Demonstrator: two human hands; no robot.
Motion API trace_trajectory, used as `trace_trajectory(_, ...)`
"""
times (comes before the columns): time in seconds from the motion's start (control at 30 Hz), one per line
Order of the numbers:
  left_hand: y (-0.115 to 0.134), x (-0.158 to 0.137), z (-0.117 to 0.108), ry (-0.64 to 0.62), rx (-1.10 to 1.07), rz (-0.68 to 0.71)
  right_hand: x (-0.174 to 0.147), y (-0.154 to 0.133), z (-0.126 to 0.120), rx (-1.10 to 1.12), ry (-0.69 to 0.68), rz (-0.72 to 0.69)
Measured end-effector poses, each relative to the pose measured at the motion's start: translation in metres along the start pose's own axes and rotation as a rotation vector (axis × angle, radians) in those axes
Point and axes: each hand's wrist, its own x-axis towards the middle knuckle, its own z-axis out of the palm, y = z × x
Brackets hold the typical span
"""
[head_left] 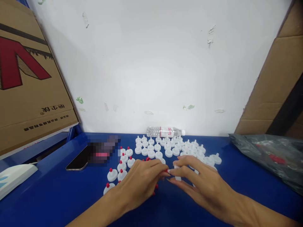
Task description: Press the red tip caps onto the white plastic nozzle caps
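In the middle of the table, my left hand (142,178) pinches a small red cap (166,171) between thumb and fingers. My right hand (203,178) grips a white nozzle lid (178,177) turned on its side, its spout pointing left at the red cap. The two pieces meet or nearly touch; fingers cover the exact contact. Several white lids with red tips (112,174) stand to the left of my left hand. Beyond my hands are many upright white lids with bare spouts (151,147). Loose red caps (156,187) lie partly hidden beneath my left hand.
A clear plastic bottle (156,131) lies against the white wall. At left are a phone (77,159), a white device (16,178) and a cardboard box (28,104). A grey plastic bag (260,154) with something red lies right, below another cardboard piece (265,94).
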Motion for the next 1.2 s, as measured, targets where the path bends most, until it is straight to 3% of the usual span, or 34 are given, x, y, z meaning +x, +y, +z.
trace_trajectory(0.2,0.009,0.0,0.002,-0.052,-0.325,-0.072,-0.005,-0.007,0.0,-0.002,-0.009,0.01)
trace_trajectory(0.4,0.008,0.0,0.003,-0.052,-0.315,-0.075,-0.009,0.0,0.002,-0.003,-0.01,0.005)
trace_trajectory(0.5,0.005,0.002,0.005,0.076,-0.226,-0.011,-0.006,0.005,0.003,-0.008,-0.05,0.015)
trace_trajectory(0.63,-0.01,0.004,-0.011,0.413,-0.047,0.152,0.002,0.004,-0.001,-0.104,-0.078,0.051)
trace_trajectory(0.7,-0.025,0.003,-0.03,0.484,0.246,0.131,0.005,0.002,-0.004,-0.136,-0.094,0.076)
trace_trajectory(0.77,-0.045,-0.002,-0.051,0.475,0.578,0.018,0.006,0.001,-0.006,-0.139,-0.122,0.085)
trace_trajectory(0.83,-0.068,-0.008,-0.068,0.421,0.787,-0.176,0.005,0.001,-0.007,-0.129,-0.147,0.098)
trace_trajectory(0.9,-0.089,-0.014,-0.08,0.263,0.85,-0.312,0.004,0.002,-0.006,-0.11,-0.157,0.116)
trace_trajectory(1.03,-0.116,-0.019,-0.082,-0.104,0.838,-0.405,0.002,0.004,-0.005,-0.077,-0.148,0.128)
trace_trajectory(1.2,-0.124,-0.016,-0.071,-0.269,0.729,-0.444,0.002,0.002,-0.006,-0.071,-0.148,0.112)
